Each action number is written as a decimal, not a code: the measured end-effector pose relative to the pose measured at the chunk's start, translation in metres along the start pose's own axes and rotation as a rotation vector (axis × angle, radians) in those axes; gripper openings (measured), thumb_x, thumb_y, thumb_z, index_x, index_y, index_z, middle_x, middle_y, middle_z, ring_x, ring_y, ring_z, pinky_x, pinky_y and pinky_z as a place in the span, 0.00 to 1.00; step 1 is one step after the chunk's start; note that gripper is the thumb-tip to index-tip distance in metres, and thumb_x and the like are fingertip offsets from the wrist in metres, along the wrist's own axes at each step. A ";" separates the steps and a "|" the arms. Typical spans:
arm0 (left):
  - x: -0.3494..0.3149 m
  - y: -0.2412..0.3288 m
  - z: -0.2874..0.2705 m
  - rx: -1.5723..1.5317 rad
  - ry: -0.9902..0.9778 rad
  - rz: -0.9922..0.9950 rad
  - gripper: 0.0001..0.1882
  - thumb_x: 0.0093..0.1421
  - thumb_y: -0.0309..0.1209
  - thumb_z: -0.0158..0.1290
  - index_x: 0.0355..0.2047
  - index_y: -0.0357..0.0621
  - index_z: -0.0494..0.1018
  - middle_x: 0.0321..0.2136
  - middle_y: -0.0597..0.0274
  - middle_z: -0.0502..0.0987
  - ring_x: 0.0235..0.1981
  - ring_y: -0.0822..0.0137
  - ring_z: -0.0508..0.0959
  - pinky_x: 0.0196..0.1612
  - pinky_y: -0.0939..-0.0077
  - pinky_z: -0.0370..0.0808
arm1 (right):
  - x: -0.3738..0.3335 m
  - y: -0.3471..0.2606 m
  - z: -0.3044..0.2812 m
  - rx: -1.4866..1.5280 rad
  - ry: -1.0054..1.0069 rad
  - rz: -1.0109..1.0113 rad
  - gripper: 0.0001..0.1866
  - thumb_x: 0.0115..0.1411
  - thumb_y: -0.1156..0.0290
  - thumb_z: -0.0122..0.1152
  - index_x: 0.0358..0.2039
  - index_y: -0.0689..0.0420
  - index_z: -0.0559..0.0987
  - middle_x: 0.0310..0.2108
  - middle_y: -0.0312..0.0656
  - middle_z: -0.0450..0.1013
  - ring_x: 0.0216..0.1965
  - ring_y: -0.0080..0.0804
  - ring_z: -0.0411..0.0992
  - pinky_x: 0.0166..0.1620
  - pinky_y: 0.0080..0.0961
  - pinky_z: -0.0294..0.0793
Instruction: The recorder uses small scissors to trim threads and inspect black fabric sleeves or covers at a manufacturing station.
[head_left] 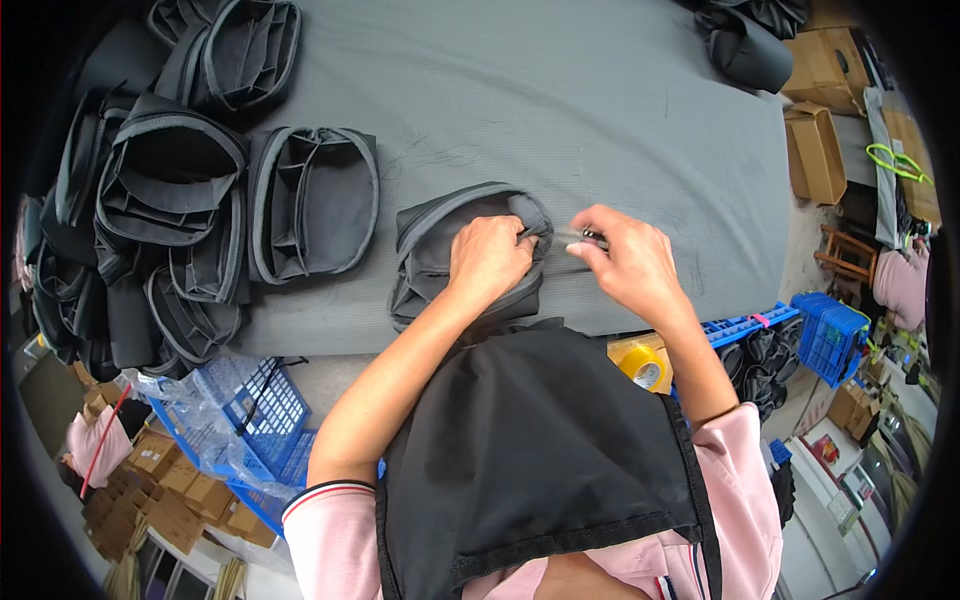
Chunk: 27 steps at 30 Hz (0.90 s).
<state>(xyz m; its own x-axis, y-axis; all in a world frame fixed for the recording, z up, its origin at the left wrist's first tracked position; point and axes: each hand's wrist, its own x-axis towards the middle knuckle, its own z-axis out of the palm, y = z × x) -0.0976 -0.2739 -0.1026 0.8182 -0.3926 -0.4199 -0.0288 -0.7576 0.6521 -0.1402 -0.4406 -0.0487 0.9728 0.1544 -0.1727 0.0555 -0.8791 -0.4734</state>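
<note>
An open black fabric bag (428, 250) with a padded grey-edged rim lies on the grey-covered table in front of me. My left hand (487, 262) is closed, its thumb and fingers pinching the bag's right rim. Just right of the bag, my right hand (632, 262) grips a small, thin metal tool (592, 237). The tool's tip is blurred and points toward the pinched rim, so its exact kind and whether it touches the fabric are unclear. Part of the bag's inside is hidden behind my left hand and forearm.
Several similar open bags (318, 205) are piled at the table's left. A dark roll (748, 48) lies at the far right corner. Below the table edge are a yellow tape roll (642, 368), blue crates (828, 335) and cardboard boxes (180, 470). Other people stand farther off.
</note>
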 end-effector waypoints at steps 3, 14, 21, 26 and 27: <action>0.000 0.007 -0.004 0.009 -0.023 0.016 0.13 0.50 0.37 0.55 0.22 0.37 0.74 0.19 0.47 0.74 0.26 0.48 0.75 0.32 0.59 0.70 | 0.000 0.020 0.022 0.845 0.066 0.502 0.14 0.47 0.68 0.67 0.32 0.59 0.73 0.17 0.29 0.61 0.21 0.16 0.58 0.25 0.17 0.61; 0.000 0.005 -0.010 0.043 -0.199 -0.031 0.17 0.49 0.37 0.53 0.29 0.32 0.72 0.31 0.46 0.76 0.36 0.49 0.75 0.38 0.59 0.71 | 0.034 0.012 0.066 0.892 0.034 0.409 0.15 0.43 0.68 0.68 0.25 0.61 0.70 0.21 0.35 0.67 0.25 0.21 0.64 0.29 0.23 0.66; 0.002 0.009 -0.006 -0.077 -0.147 0.000 0.20 0.47 0.40 0.54 0.32 0.34 0.71 0.34 0.46 0.76 0.39 0.50 0.75 0.41 0.62 0.71 | 0.035 -0.009 0.075 0.365 0.486 0.224 0.12 0.40 0.76 0.63 0.23 0.61 0.68 0.19 0.43 0.67 0.19 0.32 0.66 0.26 0.28 0.67; 0.004 0.023 -0.007 0.089 -0.184 -0.041 0.23 0.47 0.44 0.56 0.34 0.35 0.71 0.31 0.46 0.77 0.37 0.49 0.76 0.40 0.61 0.71 | 0.032 -0.001 0.070 0.421 0.514 0.195 0.10 0.44 0.76 0.63 0.25 0.60 0.69 0.18 0.38 0.66 0.19 0.26 0.65 0.23 0.26 0.66; 0.004 0.024 -0.006 0.153 -0.168 -0.011 0.24 0.48 0.45 0.57 0.35 0.35 0.71 0.31 0.46 0.77 0.36 0.49 0.76 0.40 0.61 0.72 | 0.029 0.004 0.069 0.627 0.483 0.171 0.10 0.46 0.76 0.62 0.26 0.60 0.69 0.18 0.36 0.66 0.19 0.23 0.65 0.23 0.25 0.65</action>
<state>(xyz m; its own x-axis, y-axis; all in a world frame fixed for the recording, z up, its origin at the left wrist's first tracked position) -0.0917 -0.2907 -0.0846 0.7119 -0.4559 -0.5342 -0.1180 -0.8275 0.5490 -0.1276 -0.4085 -0.1151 0.9542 -0.2969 0.0374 -0.1002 -0.4346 -0.8950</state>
